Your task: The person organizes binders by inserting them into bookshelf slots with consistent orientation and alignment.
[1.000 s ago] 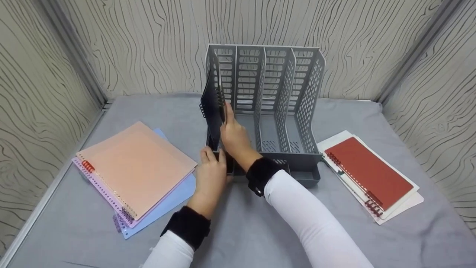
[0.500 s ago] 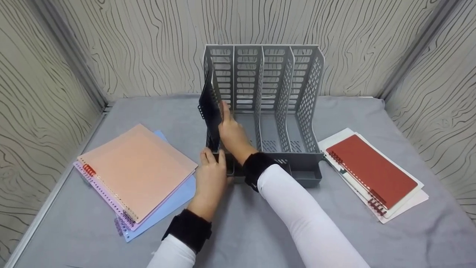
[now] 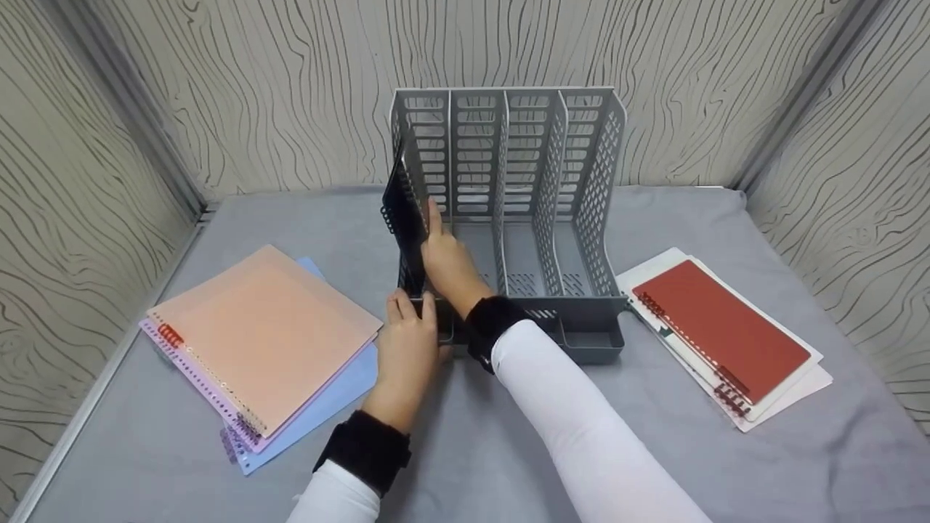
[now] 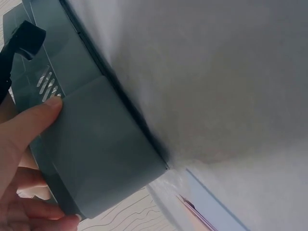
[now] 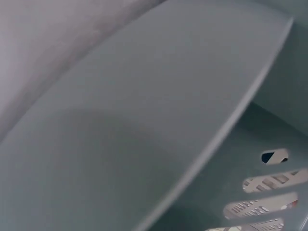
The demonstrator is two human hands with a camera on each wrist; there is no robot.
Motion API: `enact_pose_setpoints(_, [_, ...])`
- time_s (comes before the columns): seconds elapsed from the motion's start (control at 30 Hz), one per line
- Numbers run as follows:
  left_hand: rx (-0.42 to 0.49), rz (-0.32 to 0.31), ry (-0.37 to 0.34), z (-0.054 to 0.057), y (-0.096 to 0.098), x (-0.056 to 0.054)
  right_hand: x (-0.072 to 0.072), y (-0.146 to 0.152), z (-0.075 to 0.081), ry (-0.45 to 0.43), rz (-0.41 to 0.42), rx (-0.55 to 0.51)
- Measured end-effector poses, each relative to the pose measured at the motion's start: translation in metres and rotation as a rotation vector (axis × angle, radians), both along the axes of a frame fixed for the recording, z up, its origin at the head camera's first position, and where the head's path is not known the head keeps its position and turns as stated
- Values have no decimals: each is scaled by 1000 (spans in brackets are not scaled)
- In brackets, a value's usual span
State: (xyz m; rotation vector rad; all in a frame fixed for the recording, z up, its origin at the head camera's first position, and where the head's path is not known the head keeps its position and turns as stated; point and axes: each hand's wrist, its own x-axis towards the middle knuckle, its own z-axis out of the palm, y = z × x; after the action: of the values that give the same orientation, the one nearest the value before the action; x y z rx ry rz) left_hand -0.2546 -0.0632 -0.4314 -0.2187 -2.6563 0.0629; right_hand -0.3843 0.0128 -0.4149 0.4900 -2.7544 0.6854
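A grey desktop file organizer (image 3: pixel 592 316) with upright slatted compartments stands at the back middle. My left hand (image 3: pixel 407 349) grips its front left corner; in the left wrist view the thumb presses the front wall (image 4: pixel 96 144) and the fingers curl round the side. Ring-bound black notebooks (image 3: pixel 403 225) stand tilted left in the leftmost compartment, their rings showing at the edge. My right hand (image 3: pixel 452 269) holds the nearer one, index finger straight along its right side, thumb hidden. Only the organizer (image 5: pixel 144 96) shows in the right wrist view, no fingers.
To the left lies a stack of ring-bound covers, a peach cover (image 3: pixel 272 334) over lilac and blue ones. On the right, a red notebook (image 3: pixel 723 330) lies on white ones. Patterned walls enclose the grey cloth (image 3: pixel 508 457) on the table.
The right hand has moved slightly left, and the black notebook in it has sunk lower and tilted left inside the leftmost compartment. The left hand keeps its place at the organizer's corner.
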Motion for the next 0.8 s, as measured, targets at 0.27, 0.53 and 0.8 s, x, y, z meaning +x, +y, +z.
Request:
enact_pose_setpoints(0.27, [23, -8, -5, -1, -1, -1, -5, -1, -2, -113, -11, -33])
enact_pose_setpoints(0.53, [59, -18, -21, 0, -2, -1, -5, -4, -2, -146, -1, 21])
enact_pose_setpoints(0.8, [59, -20, -16, -1, -3, -1, -6, -6, -5, -126, 20, 44])
